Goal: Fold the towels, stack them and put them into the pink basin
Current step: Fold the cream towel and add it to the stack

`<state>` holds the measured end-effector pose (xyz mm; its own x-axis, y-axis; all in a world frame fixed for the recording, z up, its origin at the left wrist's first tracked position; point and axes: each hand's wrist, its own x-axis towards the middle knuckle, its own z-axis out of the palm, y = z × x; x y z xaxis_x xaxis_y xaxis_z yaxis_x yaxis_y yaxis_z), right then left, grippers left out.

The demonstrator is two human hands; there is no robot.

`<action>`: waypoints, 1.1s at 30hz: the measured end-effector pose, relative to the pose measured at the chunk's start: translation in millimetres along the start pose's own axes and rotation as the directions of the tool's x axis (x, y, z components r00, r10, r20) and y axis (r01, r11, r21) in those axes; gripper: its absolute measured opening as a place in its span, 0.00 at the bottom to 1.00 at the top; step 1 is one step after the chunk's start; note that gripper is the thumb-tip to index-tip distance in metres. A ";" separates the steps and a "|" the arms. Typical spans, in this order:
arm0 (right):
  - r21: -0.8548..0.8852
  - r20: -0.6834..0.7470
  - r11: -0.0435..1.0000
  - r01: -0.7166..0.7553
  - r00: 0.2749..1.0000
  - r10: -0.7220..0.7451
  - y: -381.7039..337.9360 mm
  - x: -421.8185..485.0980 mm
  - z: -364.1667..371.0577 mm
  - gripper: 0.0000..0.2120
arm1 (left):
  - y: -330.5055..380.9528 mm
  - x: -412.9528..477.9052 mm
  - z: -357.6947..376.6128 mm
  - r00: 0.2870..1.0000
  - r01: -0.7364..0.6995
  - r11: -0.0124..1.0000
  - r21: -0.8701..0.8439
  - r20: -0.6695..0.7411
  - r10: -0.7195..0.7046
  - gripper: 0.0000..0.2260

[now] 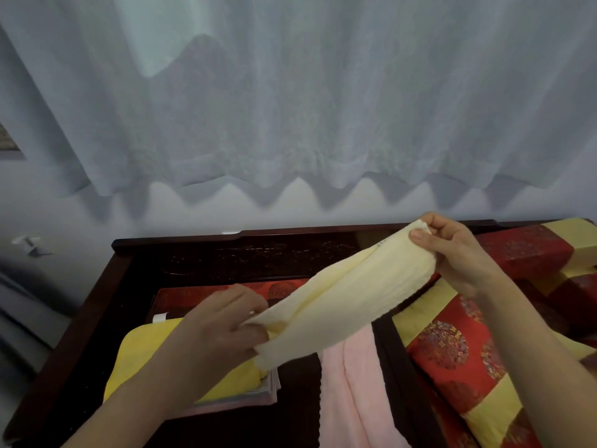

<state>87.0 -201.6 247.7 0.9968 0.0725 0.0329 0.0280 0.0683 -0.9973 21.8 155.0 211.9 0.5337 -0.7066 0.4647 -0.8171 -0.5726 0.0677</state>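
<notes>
The cream towel (pixel 339 302) hung in the air, stretched slantwise between both hands, high at the right and low at the left. It was gathered lengthwise into soft folds, and its lower edge sagged slightly. The right hand (pixel 458 250) pinched the upper corner between thumb and fingers. The left hand (pixel 223 324) gripped the lower end with curled fingers.

Under the left hand lay a folded yellow towel (pixel 142 357), topping a small stack whose pinkish and grey edges (pixel 258 396) showed at its near right corner. Just beside the stack, a pink towel (pixel 352 392) lay loose, running toward the near edge. A narrow strip of the dark wooden surface (pixel 297 383) showed between them. To the right a red and yellow cushion (pixel 452 350) crowded that side. A raised back rail (pixel 226 236) bounded the far edge, and a white curtain (pixel 290 92) hung behind it.
</notes>
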 end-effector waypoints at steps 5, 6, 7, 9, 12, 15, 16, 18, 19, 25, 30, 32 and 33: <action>0.027 -0.004 1.000 -0.001 1.000 0.001 0.5 -0.8 -1.9 0.04 | 10.2 2.7 -3.5 0.976 0.215 0.922 -0.321 0.113 -0.188 0.14; 0.023 0.000 1.000 -0.006 1.000 0.006 0.5 -1.3 -1.2 0.05 | 7.1 -0.9 1.2 0.951 0.298 0.897 -0.328 0.179 -0.251 0.14; 0.021 0.003 1.000 -0.008 1.000 0.008 0.7 -1.8 -1.1 0.06 | 2.7 -4.6 5.4 0.919 0.381 0.858 -0.344 0.243 -0.311 0.14; 0.013 -0.001 1.000 -0.010 1.000 0.010 1.6 -3.0 -2.4 0.11 | -1.2 -11.6 10.3 0.853 0.512 0.739 -0.438 0.363 -0.376 0.15; 0.012 0.001 1.000 -0.016 1.000 0.016 2.9 -4.1 -6.1 0.19 | -2.0 -21.9 18.1 0.775 0.632 0.452 -0.630 0.506 -0.378 0.13; 0.008 0.018 1.000 -0.010 1.000 0.010 3.1 -4.9 -6.5 0.12 | -1.2 -28.0 34.2 0.738 0.668 0.389 -0.635 0.497 -0.457 0.11; 0.018 0.041 1.000 -0.005 0.999 0.004 2.7 -5.4 -5.2 0.08 | 1.1 -28.2 40.2 0.727 0.676 0.378 -0.632 0.491 -0.479 0.10; 0.042 0.093 0.999 0.009 0.996 -0.013 1.2 -6.7 -1.6 0.05 | 7.5 -29.4 56.2 0.701 0.700 0.340 -0.628 0.512 -0.497 0.10; 0.035 0.125 0.999 0.017 0.992 -0.021 1.8 -6.3 -2.2 0.08 | 11.5 -30.4 66.0 0.689 0.715 0.343 -0.609 0.531 -0.494 0.11; -0.046 0.339 0.998 0.033 0.941 -0.015 -2.3 -2.6 -8.1 0.15 | 34.6 -33.5 131.5 0.741 0.670 0.536 -0.513 0.499 -0.449 0.14; -0.015 0.456 0.999 0.049 0.889 -0.037 -6.5 -4.0 -11.7 0.13 | 55.4 -37.1 175.5 0.843 0.537 0.681 -0.498 0.351 -0.408 0.06; -0.007 0.487 0.998 0.058 0.872 -0.047 -6.4 -5.2 -12.5 0.08 | 65.0 -43.0 192.8 0.890 0.456 0.807 -0.376 0.218 -0.401 0.07; -0.004 0.494 0.998 0.060 0.868 -0.050 -5.8 -6.5 -12.3 0.06 | 72.4 -40.0 193.1 0.898 0.439 0.847 -0.299 0.150 -0.413 0.08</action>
<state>81.3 -214.6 252.4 0.8271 0.5510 0.1112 0.0882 0.0682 -0.9938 -16.5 61.5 27.8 0.8496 -0.4604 0.2574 -0.5229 -0.6710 0.5257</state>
